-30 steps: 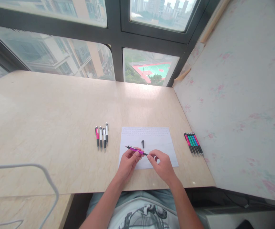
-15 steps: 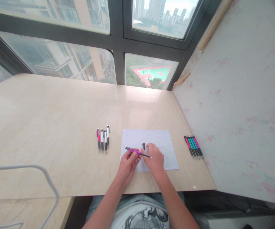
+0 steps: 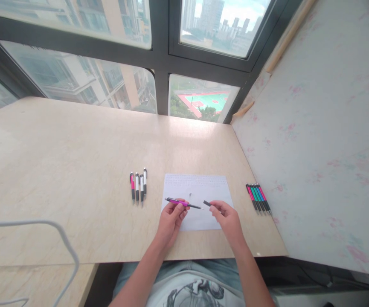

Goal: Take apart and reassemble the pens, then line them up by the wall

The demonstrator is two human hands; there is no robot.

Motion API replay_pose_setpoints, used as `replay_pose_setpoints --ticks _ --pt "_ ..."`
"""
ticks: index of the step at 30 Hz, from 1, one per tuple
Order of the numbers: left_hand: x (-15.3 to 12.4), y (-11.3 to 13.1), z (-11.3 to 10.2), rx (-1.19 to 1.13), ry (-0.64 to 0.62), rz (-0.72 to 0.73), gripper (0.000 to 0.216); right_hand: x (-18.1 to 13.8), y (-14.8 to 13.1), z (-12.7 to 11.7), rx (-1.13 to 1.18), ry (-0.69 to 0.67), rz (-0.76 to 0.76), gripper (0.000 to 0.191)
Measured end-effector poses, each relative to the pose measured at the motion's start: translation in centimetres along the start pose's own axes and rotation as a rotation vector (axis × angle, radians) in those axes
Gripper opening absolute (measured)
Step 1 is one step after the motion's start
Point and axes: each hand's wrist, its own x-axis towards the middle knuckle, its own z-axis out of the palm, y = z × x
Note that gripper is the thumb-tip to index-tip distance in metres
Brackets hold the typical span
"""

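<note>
Between the fingers of my left hand (image 3: 172, 217) is a purple pen (image 3: 180, 203), its bare dark refill and pale tip pointing right. My right hand (image 3: 227, 217) pinches a short black pen grip (image 3: 207, 204), whose free end faces the refill tip with a small gap. Both hands are over a white sheet of paper (image 3: 200, 221) with lines of handwriting along its top. A tiny metallic piece (image 3: 190, 194) lies on the paper just above the refill.
Several pens, one pink (image 3: 132, 187) and the others white (image 3: 141, 189), lie left of the paper. A row of coloured pens (image 3: 259, 198) lies at the right near the wall. A grey cable (image 3: 56, 230) loops at the lower left. Windows (image 3: 203, 98) border the desk's far edge.
My right hand has picked the black grip up off the paper and moved right, bringing it opposite the refill. My left hand with the purple pen has barely moved.
</note>
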Motion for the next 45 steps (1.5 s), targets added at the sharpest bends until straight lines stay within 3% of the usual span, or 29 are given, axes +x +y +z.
replay_pose_setpoints --ticks 5,11,16,20,26,30,37,41,45 --pt "0.0 0.0 0.0 0.004 0.019 0.017 0.018 -1.0 -1.0 -0.8 0.025 0.014 -0.030 0.026" --pt "-0.1 0.1 0.2 0.043 0.006 0.029 0.017 -1.1 -1.6 0.1 -0.085 -0.022 -0.161 0.021" --pt "-0.4 -0.2 0.3 0.186 -0.108 -0.003 0.018 -1.0 -1.9 1.3 -0.128 -0.065 -0.207 0.018" --pt "-0.5 -0.2 0.3 0.173 -0.130 -0.017 0.018 -1.2 -1.8 1.8 -0.112 -0.087 -0.191 0.018" --pt "-0.3 0.0 0.1 0.040 -0.053 -0.035 0.017 0.0 -0.7 2.0 0.042 -0.133 -0.107 0.035" --pt "-0.2 0.0 0.0 0.001 -0.039 -0.047 0.018 2.4 0.0 3.1 -0.191 -0.037 -0.194 0.026" --pt "-0.3 0.2 0.2 -0.007 -0.060 -0.048 0.020 5.0 -0.5 6.0 -0.593 -0.102 -0.345 0.023" --pt "-0.3 0.3 0.3 -0.006 -0.063 -0.055 0.022 4.5 -0.6 5.5 -0.421 -0.101 -0.309 0.017" --pt "-0.2 0.2 0.2 -0.002 -0.018 -0.012 0.023 2.6 -0.2 3.1 -0.052 -0.067 -0.101 0.019"
